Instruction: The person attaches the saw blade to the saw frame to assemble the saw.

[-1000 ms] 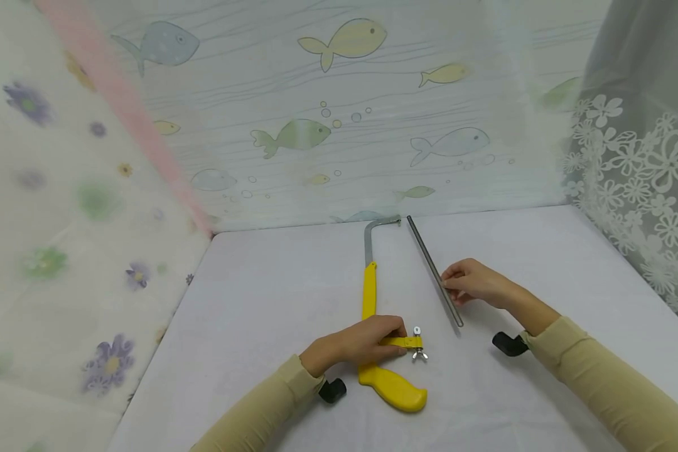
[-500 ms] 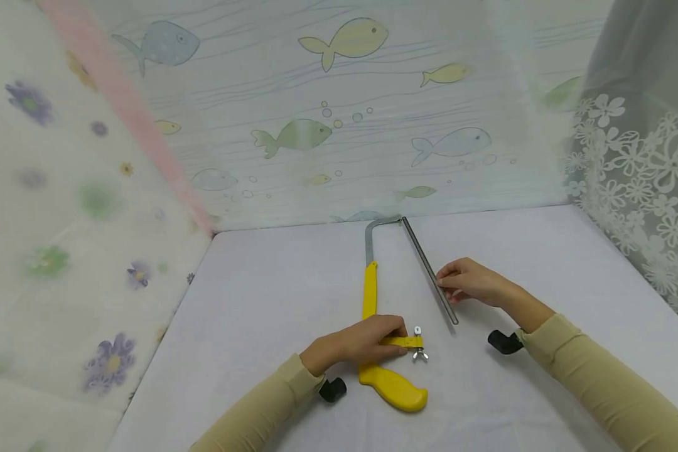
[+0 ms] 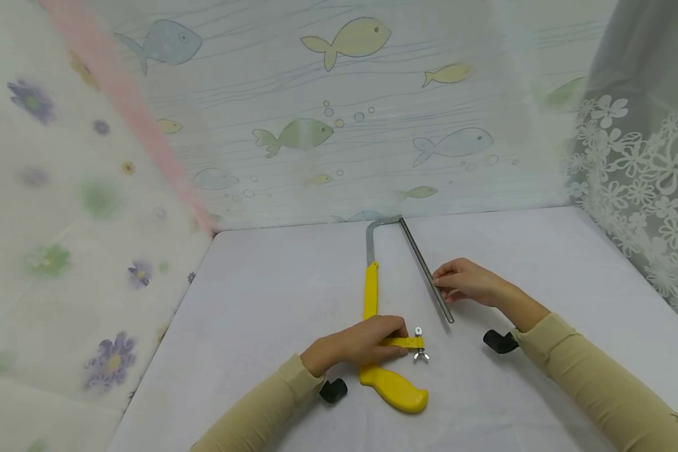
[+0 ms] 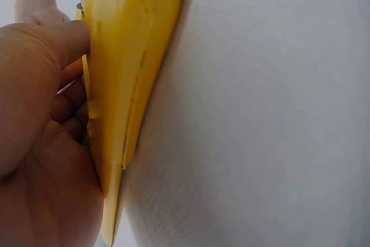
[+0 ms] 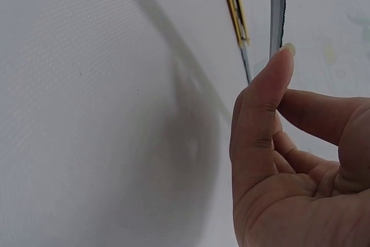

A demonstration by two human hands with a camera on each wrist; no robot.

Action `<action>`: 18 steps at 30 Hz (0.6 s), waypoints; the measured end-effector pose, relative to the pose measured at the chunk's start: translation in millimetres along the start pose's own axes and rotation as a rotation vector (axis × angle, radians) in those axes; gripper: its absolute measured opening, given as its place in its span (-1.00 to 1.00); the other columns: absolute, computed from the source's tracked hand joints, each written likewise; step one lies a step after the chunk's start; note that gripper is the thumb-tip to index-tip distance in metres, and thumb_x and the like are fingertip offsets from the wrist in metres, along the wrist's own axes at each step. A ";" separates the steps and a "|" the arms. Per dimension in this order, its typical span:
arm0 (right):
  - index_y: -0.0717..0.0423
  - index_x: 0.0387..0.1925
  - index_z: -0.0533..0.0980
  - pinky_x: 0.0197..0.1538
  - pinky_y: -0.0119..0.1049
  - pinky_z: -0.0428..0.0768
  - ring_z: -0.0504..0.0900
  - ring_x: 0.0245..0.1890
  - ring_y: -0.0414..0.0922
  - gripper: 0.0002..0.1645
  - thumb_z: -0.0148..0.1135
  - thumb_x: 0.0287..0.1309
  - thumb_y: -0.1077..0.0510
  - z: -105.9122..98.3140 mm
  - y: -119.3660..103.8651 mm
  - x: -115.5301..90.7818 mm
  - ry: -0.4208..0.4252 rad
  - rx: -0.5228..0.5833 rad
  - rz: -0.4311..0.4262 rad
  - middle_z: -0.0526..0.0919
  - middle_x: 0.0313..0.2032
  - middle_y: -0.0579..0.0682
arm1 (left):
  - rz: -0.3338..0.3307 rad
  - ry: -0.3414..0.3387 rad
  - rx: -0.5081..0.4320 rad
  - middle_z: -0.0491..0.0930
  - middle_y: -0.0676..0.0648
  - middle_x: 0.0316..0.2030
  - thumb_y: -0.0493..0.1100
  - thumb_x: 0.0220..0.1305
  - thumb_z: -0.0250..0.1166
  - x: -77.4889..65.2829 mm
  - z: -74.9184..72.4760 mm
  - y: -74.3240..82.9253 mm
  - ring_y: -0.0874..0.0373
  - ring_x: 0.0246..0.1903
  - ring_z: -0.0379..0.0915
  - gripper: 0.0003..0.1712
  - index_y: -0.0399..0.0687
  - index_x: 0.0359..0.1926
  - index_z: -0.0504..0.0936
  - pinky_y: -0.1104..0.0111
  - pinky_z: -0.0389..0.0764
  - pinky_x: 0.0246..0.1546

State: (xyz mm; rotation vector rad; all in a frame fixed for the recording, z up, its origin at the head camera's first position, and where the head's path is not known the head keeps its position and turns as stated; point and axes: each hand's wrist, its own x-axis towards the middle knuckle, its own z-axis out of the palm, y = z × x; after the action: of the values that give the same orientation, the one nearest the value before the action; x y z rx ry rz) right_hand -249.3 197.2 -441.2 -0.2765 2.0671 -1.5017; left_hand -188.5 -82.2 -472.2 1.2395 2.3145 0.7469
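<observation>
A yellow hacksaw frame [image 3: 371,292] lies on the white table, its bent grey metal end at the back and its handle [image 3: 401,392] toward the front. My left hand [image 3: 367,339] grips the lower frame by its short side arm, thumb pressed on the yellow body [image 4: 124,67] in the left wrist view. A wing nut [image 3: 420,356] sits on that arm's tip. My right hand [image 3: 469,282] pinches a grey hacksaw blade [image 3: 426,270] between thumb and fingers; its fine teeth show in the right wrist view. The blade slants, its far end overlapping the frame's metal tip.
The white tabletop [image 3: 271,301] ends at a fish-printed curtain [image 3: 294,75] behind. A flowered sheet [image 3: 79,251] hangs at left, lace [image 3: 638,163] at right. Black camera mounts [image 3: 500,342] are worn at both wrists.
My right hand has shifted slightly left with the blade, bringing its far end from beside the frame's metal tip to right at it. The left hand and the frame have stayed put.
</observation>
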 end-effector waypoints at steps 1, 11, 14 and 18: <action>0.57 0.11 0.39 -0.23 -0.29 0.65 0.54 -0.38 -0.15 -0.64 0.04 0.51 0.28 0.7 -0.9 -0.7 0.000 -0.002 -0.003 0.55 -0.36 0.05 | 0.000 0.000 -0.001 0.52 0.17 -0.24 -0.10 0.48 0.29 0.0 0.1 -0.1 0.34 -0.27 0.38 -0.86 0.00 -0.07 0.53 0.57 0.46 -0.19; 0.55 0.10 0.40 -0.25 -0.31 0.63 0.53 -0.39 -0.17 -0.64 0.02 0.53 0.26 2.4 1.4 0.1 -0.002 0.022 0.018 0.54 -0.36 0.03 | 0.002 0.000 0.009 0.52 0.17 -0.24 -0.09 0.47 0.29 0.2 -0.9 0.1 0.35 -0.27 0.37 -0.86 0.00 -0.07 0.53 0.57 0.46 -0.19; 0.56 0.10 0.40 -0.25 -0.31 0.63 0.52 -0.40 -0.17 -0.64 0.02 0.53 0.26 3.1 2.8 0.4 -0.005 0.025 0.024 0.53 -0.36 0.03 | 0.001 -0.003 0.005 0.52 0.17 -0.24 -0.09 0.48 0.29 -0.2 -1.3 1.4 0.35 -0.27 0.37 -0.86 0.00 -0.07 0.54 0.57 0.46 -0.19; 0.55 0.10 0.41 -0.30 -0.34 0.59 0.51 -0.40 -0.18 -0.64 0.01 0.54 0.25 3.6 4.0 0.7 -0.006 0.017 0.029 0.53 -0.35 0.03 | -0.002 -0.003 0.005 0.53 0.17 -0.23 -0.09 0.48 0.29 -0.3 -1.5 1.4 0.35 -0.27 0.37 -0.85 0.00 -0.07 0.53 0.57 0.46 -0.18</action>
State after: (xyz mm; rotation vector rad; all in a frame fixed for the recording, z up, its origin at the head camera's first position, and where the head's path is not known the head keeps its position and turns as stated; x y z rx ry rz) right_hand -247.2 195.4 -445.9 -0.2432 2.0446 -1.4989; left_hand -188.3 -82.2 -470.2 1.2397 2.3162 0.7383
